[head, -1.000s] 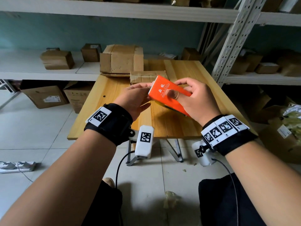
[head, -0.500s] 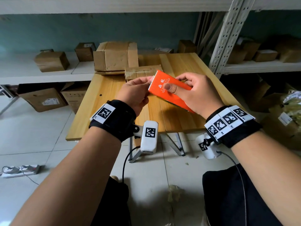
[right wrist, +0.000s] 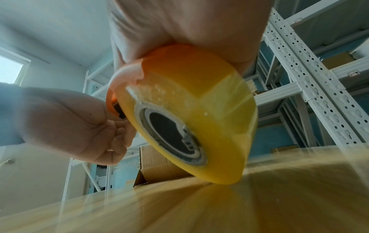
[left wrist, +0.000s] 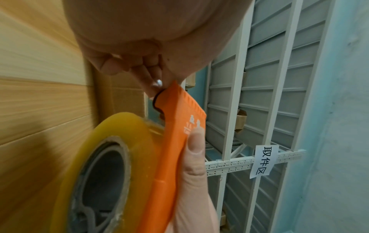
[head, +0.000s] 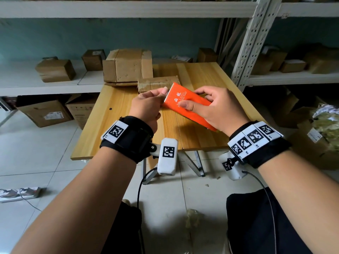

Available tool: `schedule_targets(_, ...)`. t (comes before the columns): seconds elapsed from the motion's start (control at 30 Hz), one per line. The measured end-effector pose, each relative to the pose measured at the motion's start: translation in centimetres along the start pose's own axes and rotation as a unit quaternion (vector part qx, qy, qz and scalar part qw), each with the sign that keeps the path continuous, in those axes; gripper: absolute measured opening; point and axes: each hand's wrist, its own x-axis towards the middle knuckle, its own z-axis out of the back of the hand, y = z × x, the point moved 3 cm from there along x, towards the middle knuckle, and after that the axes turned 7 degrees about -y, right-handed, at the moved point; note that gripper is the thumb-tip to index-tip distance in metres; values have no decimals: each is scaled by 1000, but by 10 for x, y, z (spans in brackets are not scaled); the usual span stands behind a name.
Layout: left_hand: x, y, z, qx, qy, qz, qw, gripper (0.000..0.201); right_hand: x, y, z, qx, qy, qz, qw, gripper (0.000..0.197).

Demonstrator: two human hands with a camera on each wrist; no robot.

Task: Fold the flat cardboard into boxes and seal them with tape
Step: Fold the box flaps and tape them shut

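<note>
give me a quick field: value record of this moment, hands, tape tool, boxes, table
right hand: right hand grips the orange tape dispenser, thumb across its top
left hand: left hand pinches at the dispenser's serrated end
tape roll: yellowish tape roll sits in the dispenser, held above the table
table: wooden table
boxes: small taped box behind the hands; larger cardboard box at the far edge
tape on a box now: no

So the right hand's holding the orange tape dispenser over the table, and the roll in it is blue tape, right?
Not quite. The right hand does hold the orange tape dispenser over the table, but the roll is yellowish clear tape, not blue. The right wrist view shows it plainly.
</note>
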Motion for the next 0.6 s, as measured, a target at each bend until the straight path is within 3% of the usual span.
schedule_targets(0.17,18,-16,38,-58,-85,-2,995,23,-8,-12,16,-70,5,15,997,68)
schedule_targets(0.33,16,-20,55,-33,-84,-42,995,14,-15,-18,26,-98,-9,16,995,69)
schedule_targets(0.6,18,-14,54,-17,-81,8,997,23,-17,-16,34,-128,-22,10,991,65)
